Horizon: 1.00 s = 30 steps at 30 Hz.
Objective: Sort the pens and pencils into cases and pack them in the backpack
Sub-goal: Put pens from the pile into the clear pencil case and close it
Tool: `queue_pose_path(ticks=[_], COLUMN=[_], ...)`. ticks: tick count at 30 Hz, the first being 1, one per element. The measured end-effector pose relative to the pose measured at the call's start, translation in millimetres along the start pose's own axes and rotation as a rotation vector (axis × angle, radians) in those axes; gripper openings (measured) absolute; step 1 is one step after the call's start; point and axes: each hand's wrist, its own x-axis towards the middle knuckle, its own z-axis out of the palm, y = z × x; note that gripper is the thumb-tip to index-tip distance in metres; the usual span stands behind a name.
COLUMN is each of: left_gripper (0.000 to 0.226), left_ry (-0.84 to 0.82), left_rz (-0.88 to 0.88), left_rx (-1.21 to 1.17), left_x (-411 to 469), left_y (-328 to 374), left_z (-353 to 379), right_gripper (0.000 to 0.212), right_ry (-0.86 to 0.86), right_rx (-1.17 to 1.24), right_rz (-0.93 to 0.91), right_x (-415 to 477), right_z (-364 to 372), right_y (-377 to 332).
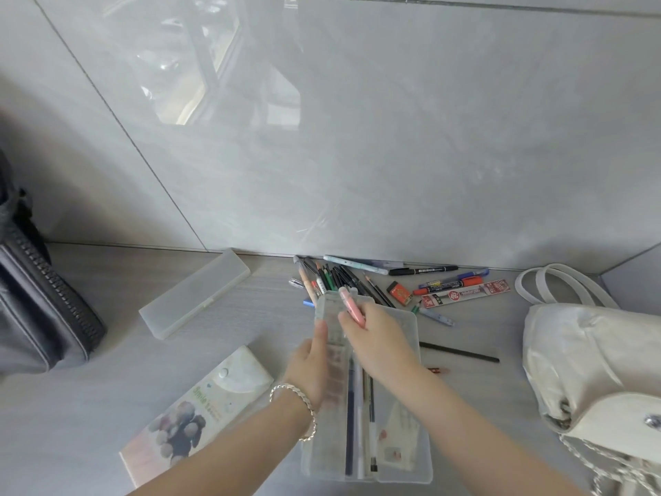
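Both forearms are extended over the translucent plastic pencil case (pixel 404 456); a pink pen (pixel 352 305) is pinched by the right hand (pixel 375 338), while its raised lid (pixel 331 316) is gripped by the left hand (pixel 311 370). Loose pens and pencils (pixel 339 277) are heaped beyond it.

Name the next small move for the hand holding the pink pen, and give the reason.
Probably lower the pink pen into the open clear case and release it. The right hand holds it just above that case, where other pens already lie, and the left hand steadies the case's lid side.
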Motion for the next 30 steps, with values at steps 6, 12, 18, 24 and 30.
queue_pose_path(ticks=[6,12,18,24,30], left_gripper=[0.052,0.062,0.069,0.058,0.055], left_ry=[-0.042,-0.016,-0.015,-0.048,-0.047], left_rz=[-0.018,0.019,0.048,0.075,0.073], left_rx=[-0.074,-0.008,0.062,0.074,0.066], left_x=[-7,-6,-4,-11,-13], left_y=[0,1,-2,-3,0], left_z=[5,2,1,5,1], right_gripper=[0.019,0.028,0.048,0.026,0.015], right_ry=[0.068,0.178,0.139,0.038,0.073], right_rx=[-0.036,0.143,0.04,0.01,-0.067], right_rz=[0.013,0.013,0.002,0.016,-0.057], right_x=[-15,-28,-18,-13,-17], right_z=[-2,-23,-31,-16,-22], right_y=[7,1,7,1,-4])
